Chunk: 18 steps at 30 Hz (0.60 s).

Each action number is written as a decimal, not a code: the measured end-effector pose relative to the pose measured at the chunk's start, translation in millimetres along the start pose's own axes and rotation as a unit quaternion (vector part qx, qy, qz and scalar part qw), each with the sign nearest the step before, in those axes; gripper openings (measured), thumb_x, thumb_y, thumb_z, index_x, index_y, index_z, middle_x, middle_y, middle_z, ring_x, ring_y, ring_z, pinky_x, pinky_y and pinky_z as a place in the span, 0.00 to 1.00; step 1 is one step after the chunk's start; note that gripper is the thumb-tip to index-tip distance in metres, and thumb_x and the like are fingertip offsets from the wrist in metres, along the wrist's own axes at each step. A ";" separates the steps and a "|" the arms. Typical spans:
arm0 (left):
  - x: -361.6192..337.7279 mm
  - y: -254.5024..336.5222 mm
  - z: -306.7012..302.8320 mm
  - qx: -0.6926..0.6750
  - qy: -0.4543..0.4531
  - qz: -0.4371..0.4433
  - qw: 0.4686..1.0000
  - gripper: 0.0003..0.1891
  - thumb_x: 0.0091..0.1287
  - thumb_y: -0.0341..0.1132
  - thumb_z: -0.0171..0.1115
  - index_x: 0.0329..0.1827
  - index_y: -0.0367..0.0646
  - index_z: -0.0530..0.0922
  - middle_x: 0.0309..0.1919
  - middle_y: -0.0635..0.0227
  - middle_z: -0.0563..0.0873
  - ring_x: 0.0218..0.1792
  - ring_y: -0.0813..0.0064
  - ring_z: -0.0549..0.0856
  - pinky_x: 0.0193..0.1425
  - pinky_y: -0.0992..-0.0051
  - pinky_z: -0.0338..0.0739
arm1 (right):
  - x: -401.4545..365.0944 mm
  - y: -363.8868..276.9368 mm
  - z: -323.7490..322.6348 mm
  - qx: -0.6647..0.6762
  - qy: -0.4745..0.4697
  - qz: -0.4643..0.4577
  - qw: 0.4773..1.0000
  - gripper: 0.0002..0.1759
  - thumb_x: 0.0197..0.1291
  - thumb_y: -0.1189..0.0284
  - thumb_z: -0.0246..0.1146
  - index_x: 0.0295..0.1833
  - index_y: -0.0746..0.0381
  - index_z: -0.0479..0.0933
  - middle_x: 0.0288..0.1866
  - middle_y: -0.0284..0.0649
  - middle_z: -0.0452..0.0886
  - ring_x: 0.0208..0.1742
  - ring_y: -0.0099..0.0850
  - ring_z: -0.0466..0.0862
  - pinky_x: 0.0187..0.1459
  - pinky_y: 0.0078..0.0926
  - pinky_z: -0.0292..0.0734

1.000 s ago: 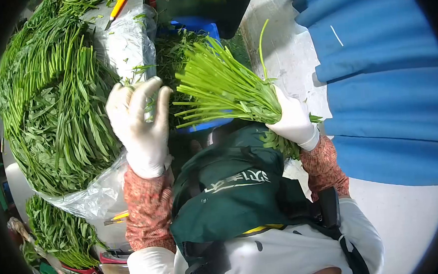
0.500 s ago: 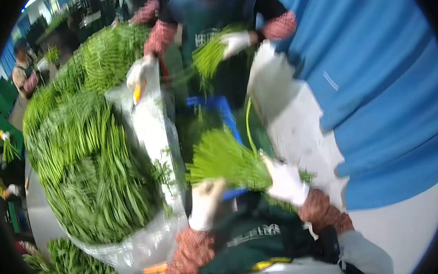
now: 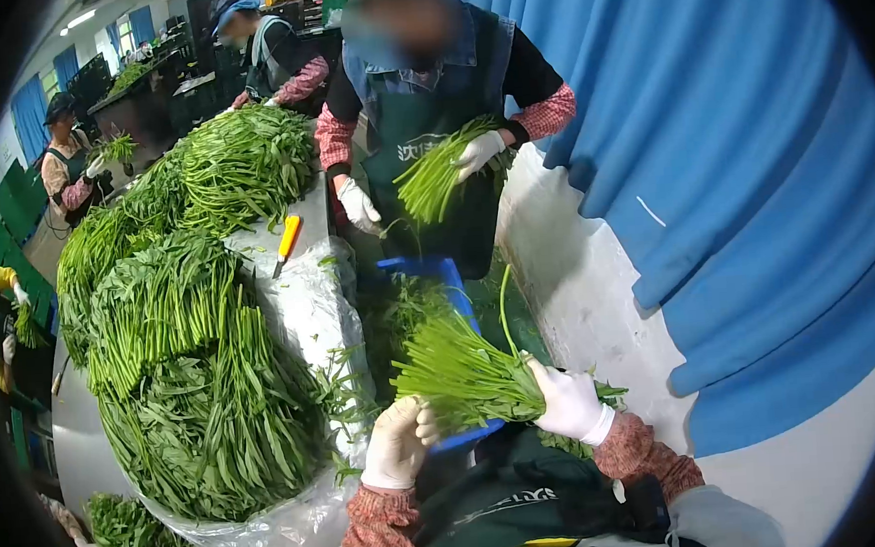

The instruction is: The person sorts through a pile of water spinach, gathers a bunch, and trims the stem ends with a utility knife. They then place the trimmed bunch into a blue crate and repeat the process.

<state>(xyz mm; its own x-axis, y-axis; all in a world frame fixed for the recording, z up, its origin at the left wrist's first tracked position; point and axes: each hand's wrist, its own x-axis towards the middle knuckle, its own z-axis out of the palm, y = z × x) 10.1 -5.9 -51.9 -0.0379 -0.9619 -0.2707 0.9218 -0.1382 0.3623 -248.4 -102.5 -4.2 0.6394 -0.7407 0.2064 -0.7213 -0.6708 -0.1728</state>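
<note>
My right hand (image 3: 569, 401), in a white glove, is wrapped round a bunch of water spinach (image 3: 463, 367) near its leafy end. The pale green stems fan out leftward, and one long stem (image 3: 506, 314) sticks up above the rest. Close to the lower stem ends is my left hand (image 3: 398, 442), also gloved, with its fingers curled and the thumb pressed in. What lies inside those fingers, if anything, cannot be made out. Below the bunch stands a blue crate (image 3: 456, 290) with loose greens (image 3: 400, 311) in it.
A big heap of water spinach (image 3: 195, 318) covers the table at left, on clear plastic sheeting (image 3: 309, 306). An orange-handled knife (image 3: 287, 245) lies there. Opposite, a co-worker (image 3: 427, 104) holds another bunch (image 3: 441, 173). Blue curtain (image 3: 753, 184) hangs at right. Other people work farther back.
The co-worker opposite has let go of the orange-handled knife, which now lies on the table. That free hand has moved right, towards their bunch. My hands still sit around my bunch.
</note>
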 end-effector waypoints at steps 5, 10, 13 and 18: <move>4.9 5.9 4.8 -0.220 -0.090 -0.036 0.971 0.04 0.74 0.32 0.56 0.44 0.42 0.77 0.30 0.72 0.75 0.28 0.79 0.71 0.34 0.76 0.68 | 0.9 0.5 1.4 0.008 0.012 -0.001 1.000 0.44 0.46 0.63 0.72 0.71 0.65 0.68 0.30 0.44 0.81 0.24 0.46 0.82 0.30 0.42 0.79; 1.4 50.4 0.0 -0.303 -0.094 0.008 0.948 0.08 0.76 0.32 0.51 0.36 0.43 0.73 0.26 0.74 0.69 0.28 0.80 0.69 0.33 0.76 0.66 | -4.6 18.2 -4.4 -0.006 -0.044 0.071 0.996 0.46 0.44 0.74 0.64 0.75 0.63 0.63 0.34 0.52 0.81 0.28 0.53 0.83 0.33 0.47 0.79; -1.7 58.1 -4.3 0.107 0.015 0.192 0.975 0.12 0.74 0.34 0.60 0.54 0.36 0.79 0.36 0.72 0.80 0.33 0.82 0.76 0.37 0.81 0.70 | -11.4 22.6 -5.7 -0.027 -0.044 0.080 0.995 0.45 0.46 0.69 0.68 0.75 0.62 0.64 0.39 0.52 0.83 0.32 0.53 0.84 0.34 0.47 0.80; 17.2 52.1 -14.3 0.575 0.115 0.242 0.773 0.17 0.67 0.23 0.63 0.58 0.40 0.83 0.53 0.65 0.86 0.46 0.79 0.84 0.54 0.77 0.77 | -12.0 23.7 -9.6 -0.032 -0.001 0.053 0.998 0.45 0.49 0.63 0.71 0.73 0.62 0.65 0.37 0.50 0.84 0.32 0.51 0.85 0.33 0.44 0.80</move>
<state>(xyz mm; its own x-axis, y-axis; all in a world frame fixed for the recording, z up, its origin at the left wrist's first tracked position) 62.9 -26.3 -50.5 0.3961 -0.9173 0.0407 -0.1516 -0.0216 0.9882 -275.8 -109.1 -1.5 0.5587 -0.8079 0.1872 -0.8008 -0.5843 -0.1315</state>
